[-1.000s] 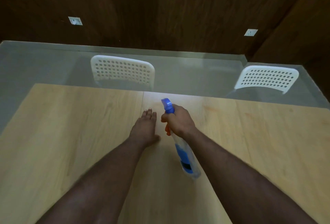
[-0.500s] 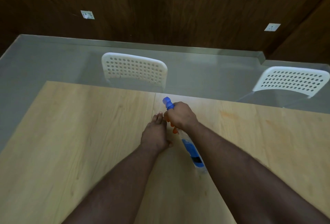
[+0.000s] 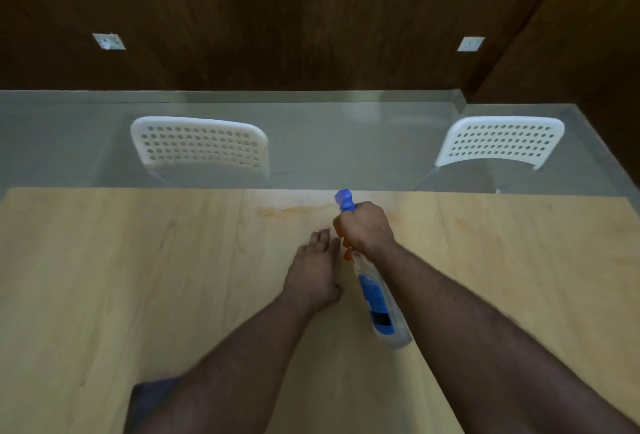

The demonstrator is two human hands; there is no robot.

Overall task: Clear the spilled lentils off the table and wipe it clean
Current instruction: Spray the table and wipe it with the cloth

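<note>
My right hand (image 3: pixel 365 228) grips the neck of a clear spray bottle (image 3: pixel 379 302) with a blue nozzle, an orange trigger and a blue label. The nozzle points toward the far edge of the light wooden table (image 3: pixel 138 277). My left hand (image 3: pixel 313 269) rests flat on the table just left of the bottle, fingers straight. An orange smear (image 3: pixel 294 211) runs along the table near its far edge, in front of the nozzle. No lentils are visible.
Two white perforated chairs (image 3: pixel 201 144) (image 3: pixel 502 141) stand beyond the table's far edge on a grey floor. A dark wooden wall rises behind them. A dark blue cloth-like thing (image 3: pixel 152 395) shows under my left forearm at the near edge.
The view has shifted, bringing the table's far edge and the orange smear into sight. My two hands keep the same pose, close together, with the bottle still in my right hand.
</note>
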